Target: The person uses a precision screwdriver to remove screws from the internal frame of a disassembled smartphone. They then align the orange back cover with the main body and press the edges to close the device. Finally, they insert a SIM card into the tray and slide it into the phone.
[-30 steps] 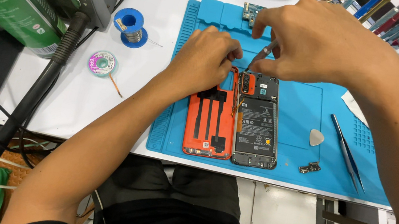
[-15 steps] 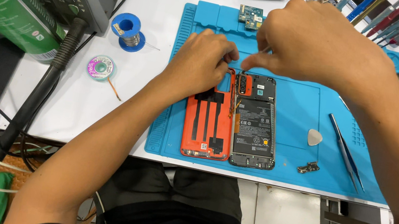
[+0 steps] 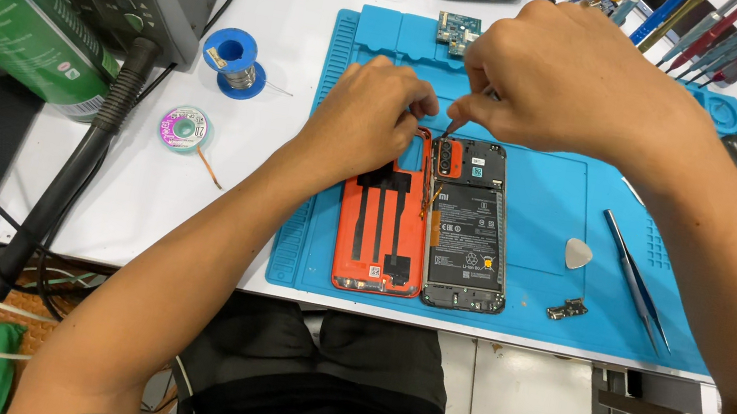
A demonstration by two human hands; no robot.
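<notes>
Head view: my right hand (image 3: pixel 569 81) pinches a thin tool just above the opened phone (image 3: pixel 470 224); my left hand (image 3: pixel 368 122), fingers curled, rests on the orange back cover (image 3: pixel 380 239) beside it.

Bench layout around the work mat (image 3: pixel 550 197)

On the mat, the opened phone (image 3: pixel 470 224) lies near the middle with its back cover (image 3: pixel 382 229) touching its left side — both hands, left hand (image 3: pixel 368 122) and right hand (image 3: pixel 559 84), meet over the phone's far end. Right of the phone lie a pick (image 3: pixel 577 254), a small connector part (image 3: pixel 567 310) nearer the front edge, then tweezers (image 3: pixel 636 279). A circuit board (image 3: pixel 458 30) sits at the mat's far edge. Left of the mat — a solder spool (image 3: pixel 231 61) and a wick reel (image 3: pixel 184 128).
</notes>
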